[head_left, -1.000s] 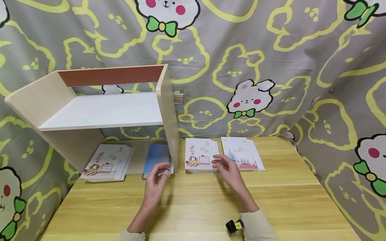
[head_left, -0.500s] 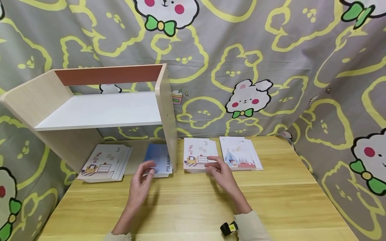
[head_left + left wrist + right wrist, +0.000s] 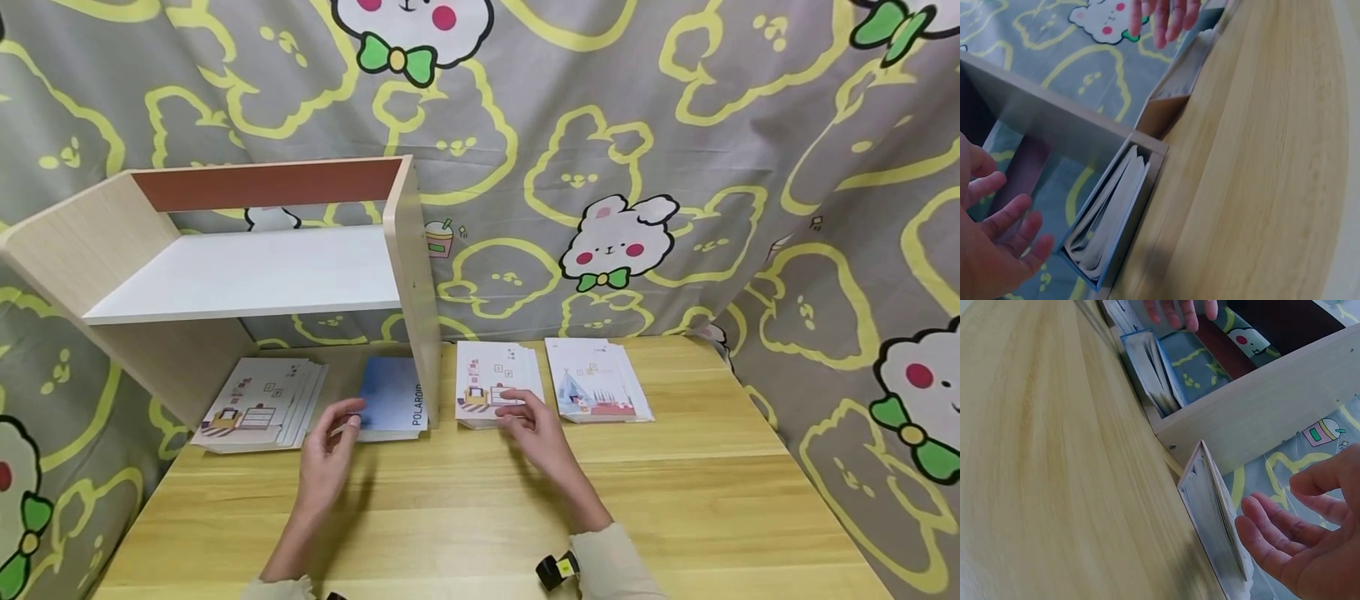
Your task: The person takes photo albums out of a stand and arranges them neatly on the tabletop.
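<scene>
The left hand [image 3: 325,462], thumb and fingers apart, hovers near the front-left corner of a blue rectangular book [image 3: 392,398] inside a pale wooden shelf [image 3: 243,271]. The right hand [image 3: 542,435], likewise relaxed, hangs near a white illustrated book stack [image 3: 483,379] on the yellow wooden bench [image 3: 465,525].

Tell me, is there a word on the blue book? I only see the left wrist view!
Observer: Yes, the head view shows POLAROID printed on the blue book.
Operator: Is anything else in the shelf?
Observer: Yes, a white stack lies at its left end.
Operator: And what's by the right sleeve?
Observer: A black thing with a yellow label; I can't tell what it is.
</scene>
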`<action>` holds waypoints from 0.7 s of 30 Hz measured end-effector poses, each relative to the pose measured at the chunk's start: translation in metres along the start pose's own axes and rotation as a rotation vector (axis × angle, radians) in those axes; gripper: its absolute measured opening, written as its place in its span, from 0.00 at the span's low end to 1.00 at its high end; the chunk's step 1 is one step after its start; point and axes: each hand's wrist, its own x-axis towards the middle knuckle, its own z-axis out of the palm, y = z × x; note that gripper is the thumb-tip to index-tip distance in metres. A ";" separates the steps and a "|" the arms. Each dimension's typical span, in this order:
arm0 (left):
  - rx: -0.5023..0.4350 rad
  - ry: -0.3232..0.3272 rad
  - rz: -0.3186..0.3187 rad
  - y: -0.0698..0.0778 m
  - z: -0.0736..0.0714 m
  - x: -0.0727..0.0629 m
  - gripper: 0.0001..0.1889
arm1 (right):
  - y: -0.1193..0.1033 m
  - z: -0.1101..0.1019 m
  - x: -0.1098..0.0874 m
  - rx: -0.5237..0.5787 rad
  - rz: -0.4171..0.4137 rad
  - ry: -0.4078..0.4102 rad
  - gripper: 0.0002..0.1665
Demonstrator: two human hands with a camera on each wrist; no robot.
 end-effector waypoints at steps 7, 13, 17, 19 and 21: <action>0.059 0.029 -0.042 -0.006 -0.007 0.001 0.13 | 0.004 0.010 0.002 -0.003 0.015 -0.018 0.19; 0.105 0.041 -0.073 -0.011 -0.012 0.002 0.13 | 0.004 0.016 0.000 -0.009 0.014 -0.044 0.19; 0.137 0.026 -0.087 -0.014 -0.015 0.002 0.13 | 0.004 0.018 0.000 -0.004 0.011 -0.049 0.19; 0.141 0.025 -0.087 -0.015 -0.017 0.003 0.13 | 0.004 0.019 0.000 0.000 0.004 -0.060 0.19; 0.154 0.022 -0.080 -0.018 -0.019 0.004 0.13 | 0.004 0.021 0.000 0.006 0.014 -0.073 0.18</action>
